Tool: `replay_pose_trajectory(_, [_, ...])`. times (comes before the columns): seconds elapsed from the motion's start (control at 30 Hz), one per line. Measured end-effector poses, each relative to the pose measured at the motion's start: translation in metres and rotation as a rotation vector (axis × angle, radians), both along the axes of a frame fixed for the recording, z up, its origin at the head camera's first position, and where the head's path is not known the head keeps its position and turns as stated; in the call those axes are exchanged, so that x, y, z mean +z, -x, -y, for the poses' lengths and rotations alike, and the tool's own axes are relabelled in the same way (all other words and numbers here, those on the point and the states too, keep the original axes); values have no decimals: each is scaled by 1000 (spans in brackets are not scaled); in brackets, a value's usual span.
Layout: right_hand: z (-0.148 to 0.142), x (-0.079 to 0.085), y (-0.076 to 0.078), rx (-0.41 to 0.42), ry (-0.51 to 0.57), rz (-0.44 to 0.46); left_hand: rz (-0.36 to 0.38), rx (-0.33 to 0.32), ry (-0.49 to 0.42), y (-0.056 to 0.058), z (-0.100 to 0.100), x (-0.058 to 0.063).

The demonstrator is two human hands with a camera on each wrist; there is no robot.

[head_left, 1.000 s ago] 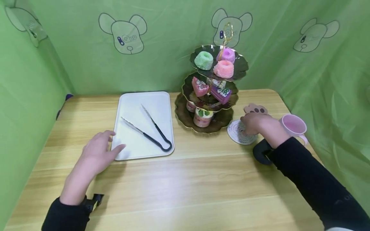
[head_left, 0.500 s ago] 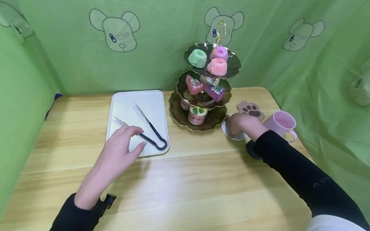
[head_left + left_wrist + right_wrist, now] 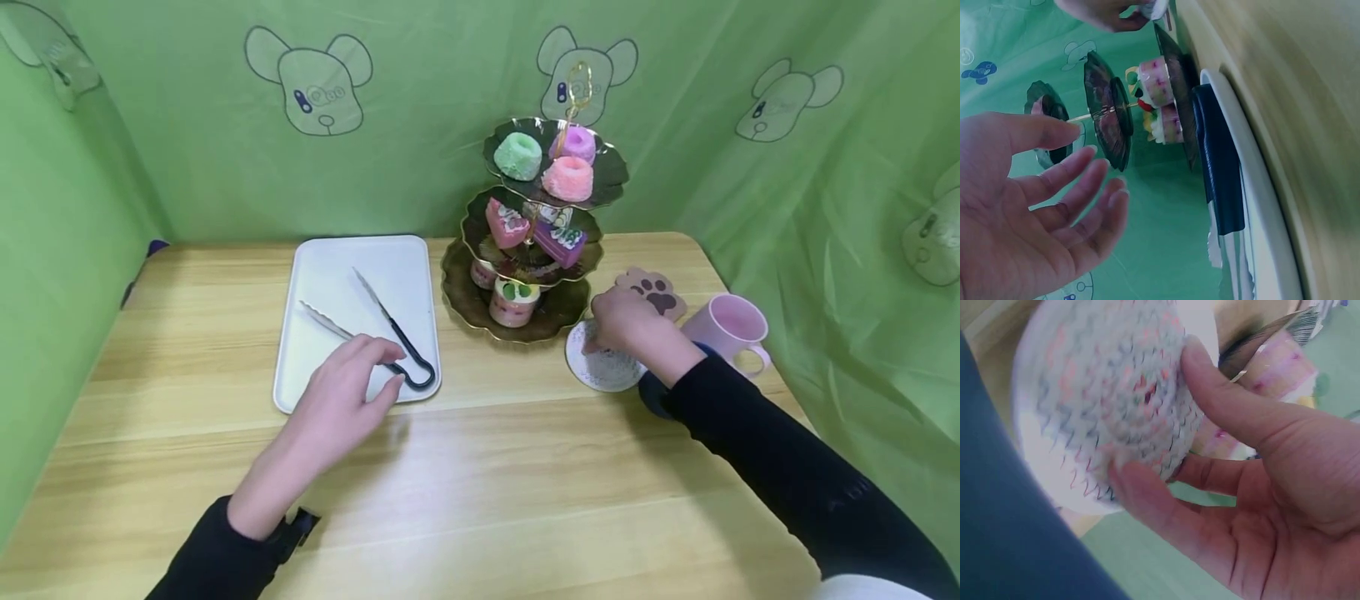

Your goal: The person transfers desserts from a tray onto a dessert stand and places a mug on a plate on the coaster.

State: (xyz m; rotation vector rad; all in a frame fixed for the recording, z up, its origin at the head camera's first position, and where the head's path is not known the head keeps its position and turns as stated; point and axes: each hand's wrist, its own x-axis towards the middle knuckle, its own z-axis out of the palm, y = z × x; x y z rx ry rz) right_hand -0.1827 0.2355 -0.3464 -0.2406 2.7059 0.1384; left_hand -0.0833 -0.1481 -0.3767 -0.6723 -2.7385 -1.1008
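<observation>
My right hand [image 3: 630, 321] pinches a round white coaster [image 3: 603, 367] between thumb and fingers, to the right of the tiered stand. In the right wrist view, wavy coloured stitches cover the coaster [image 3: 1129, 406]. My left hand [image 3: 348, 387] hovers above the near right part of a white tray [image 3: 315, 267], fingers loosely bent and holding nothing. Beneath it, metal tongs [image 3: 408, 342] with black handles lie spread on the tray; the hand hides part of one arm. The left wrist view shows the left hand [image 3: 1035, 212] apart from the tongs' handle [image 3: 1216, 156].
A three-tier stand [image 3: 480, 321] carries small cakes and dessert cups at the back. Right of it are a brown paw-shaped coaster [image 3: 660, 296], a pink mug [image 3: 723, 325] and a dark blue object [image 3: 652, 396] partly under the right forearm. Green curtain [image 3: 420, 125] encloses the table.
My left hand has moved right, from the tray's left edge to over the tongs' handles. My right hand has shifted slightly left with the coaster, away from the paw-shaped one.
</observation>
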Motion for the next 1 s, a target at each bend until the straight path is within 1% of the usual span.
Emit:
replay_pose_trajectory(0.07, [2, 7, -5, 5, 6, -2, 6, -11, -5, 0, -3, -2])
replay_pose_trajectory(0.13, [4, 14, -11, 43, -7, 1, 20, -20, -6, -1, -5, -3])
replay_pose_trajectory(0.17, [5, 17, -14, 53, 16, 11, 26, -25, -7, -1, -6, -4])
replay_pose_trajectory(0.27, [10, 26, -24, 56, 163, 56, 44, -38, -16, -2, -10, -6])
replay_pose_trajectory(0.37, [17, 29, -35, 45, 398, 96, 80, -59, -59, -2, -15, -7])
replay_pose_trajectory(0.43, [24, 27, -43, 67, 521, 92, 152, -77, -121, -3, -18, -9])
replay_pose_trajectory(0.47, [28, 26, -47, 75, 590, 92, 199, -87, -157, -3, -20, -11])
replay_pose_trajectory(0.57, [42, 17, -59, 77, 781, 117, 388, -119, -292, -5, -25, -15])
replay_pose_trajectory(0.63, [49, 9, -67, 56, 896, 148, 506, -148, -393, -7, -27, -18])
replay_pose_trajectory(0.7, [55, -1, -74, 27, 974, 174, 603, -172, -492, -9, -28, -21])
replay_pose_trajectory(0.77, [60, -10, -80, -3, 1026, 200, 668, -176, -559, -11, -29, -23])
replay_pose_trajectory(0.8, [61, -14, -82, -20, 1046, 217, 681, -167, -575, -12, -29, -24])
replay_pose_trajectory(0.87, [64, -21, -87, -54, 1079, 258, 685, -121, -566, -14, -30, -27])
replay_pose_trajectory(0.93, [66, -26, -91, -80, 1085, 284, 662, -71, -519, -16, -32, -30])
replay_pose_trajectory(1.0, [67, -31, -94, -87, 1061, 280, 618, -31, -450, -20, -35, -33])
